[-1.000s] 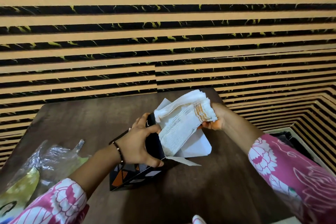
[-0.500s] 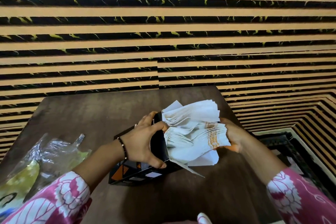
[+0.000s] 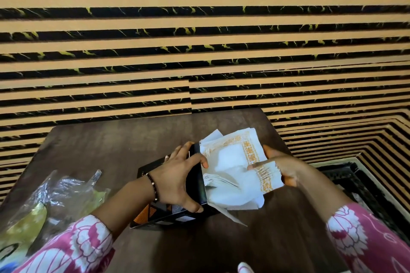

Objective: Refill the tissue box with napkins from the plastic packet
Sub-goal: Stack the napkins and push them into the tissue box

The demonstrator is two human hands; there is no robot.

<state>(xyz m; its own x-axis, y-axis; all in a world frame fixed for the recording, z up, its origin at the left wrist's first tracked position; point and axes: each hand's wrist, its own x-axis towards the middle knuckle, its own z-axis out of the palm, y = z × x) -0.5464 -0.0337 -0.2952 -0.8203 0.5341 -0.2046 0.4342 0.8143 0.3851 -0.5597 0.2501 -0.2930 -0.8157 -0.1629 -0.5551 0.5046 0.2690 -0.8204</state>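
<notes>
A black tissue box (image 3: 168,217) with orange and white triangles lies on its side on the dark wooden table (image 3: 111,146), its open end facing right. My left hand (image 3: 177,177) grips the box at that open end. A thick stack of white napkins (image 3: 235,168) with an orange border sticks partly out of the opening. My right hand (image 3: 281,166) holds the stack's right end, fingers over the top. The clear plastic packet (image 3: 57,197) lies crumpled at the table's left front.
A striped black-and-tan wall rises right behind the table. The table's right edge (image 3: 279,139) is close to my right hand, with a dark patterned floor (image 3: 346,184) below it. A white flap (image 3: 230,215) of the box hangs out under the napkins.
The napkin stack has turned flatter, showing its orange-bordered face, and sits further into the box opening. My right hand moved its grip over the top of the stack. My left hand stayed on the box.
</notes>
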